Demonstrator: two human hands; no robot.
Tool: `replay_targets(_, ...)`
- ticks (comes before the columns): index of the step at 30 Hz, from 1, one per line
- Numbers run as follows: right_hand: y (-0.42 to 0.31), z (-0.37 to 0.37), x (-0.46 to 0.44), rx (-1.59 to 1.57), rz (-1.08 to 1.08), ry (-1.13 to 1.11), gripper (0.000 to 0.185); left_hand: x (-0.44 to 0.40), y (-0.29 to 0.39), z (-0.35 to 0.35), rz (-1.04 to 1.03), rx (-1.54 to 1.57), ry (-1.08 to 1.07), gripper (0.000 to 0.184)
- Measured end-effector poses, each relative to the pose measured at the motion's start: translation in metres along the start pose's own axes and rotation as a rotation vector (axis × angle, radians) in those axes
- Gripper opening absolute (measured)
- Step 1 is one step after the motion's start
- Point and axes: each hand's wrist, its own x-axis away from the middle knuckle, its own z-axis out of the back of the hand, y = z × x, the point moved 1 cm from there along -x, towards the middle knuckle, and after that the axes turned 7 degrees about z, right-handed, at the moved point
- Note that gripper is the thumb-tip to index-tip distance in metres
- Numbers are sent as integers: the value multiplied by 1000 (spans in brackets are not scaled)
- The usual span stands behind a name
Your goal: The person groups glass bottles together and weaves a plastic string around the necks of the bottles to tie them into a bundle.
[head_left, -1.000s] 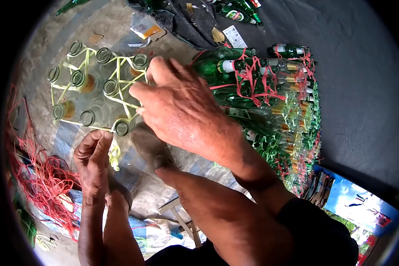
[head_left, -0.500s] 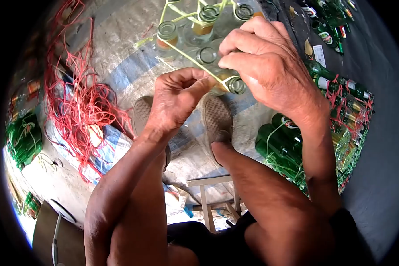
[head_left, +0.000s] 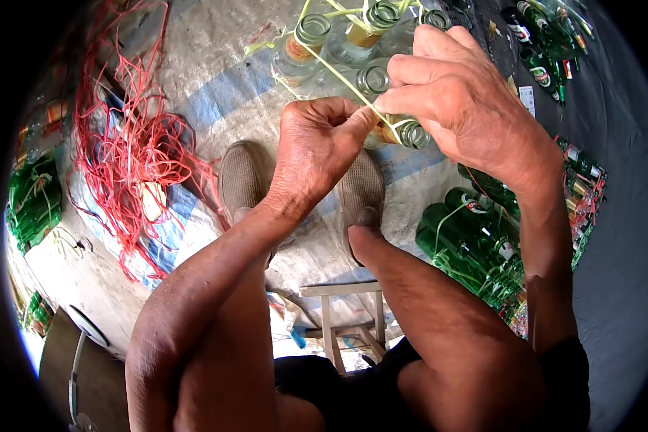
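Several clear glass bottles (head_left: pixel 373 81) stand together at the top, with pale yellow-green plastic twine (head_left: pixel 331 70) strung tight around their necks. The closest one, a bottle (head_left: pixel 413 135) with an orange label, has the twine looped below its mouth. Just left of that neck, my left hand (head_left: pixel 320 147) is closed, thumb and forefinger pinching the twine. My right hand (head_left: pixel 464 108) arches over the bottles from the right. Its thumb and forefinger are pressed together at the twine, close to the left fingertips; its other fingers are curled and hide part of the bottles behind.
A tangle of red twine (head_left: pixel 140 151) lies on the left. Tied green bottles (head_left: pixel 468 230) lie by my right knee, and more green bottles (head_left: pixel 543 65) sit at the upper right. My shoes (head_left: pixel 361 187) rest on the dirty sheet (head_left: pixel 219 43). Near my legs is a wooden stool (head_left: pixel 338 290).
My right thumb and forefinger have come down to the twine beside my left fingertips. The bottles and both hands appear farther right and slightly higher in view.
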Motion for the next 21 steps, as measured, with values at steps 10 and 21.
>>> replay_targets(10, 2, 6, -5, -11, 2, -107, 25, -3, -4, 1, -41, -71, 75, 37)
replay_targets(21, -10, 13, -12, 132, 4, -184, 27, -4, -10, 3, -89, -76, 51, 35)
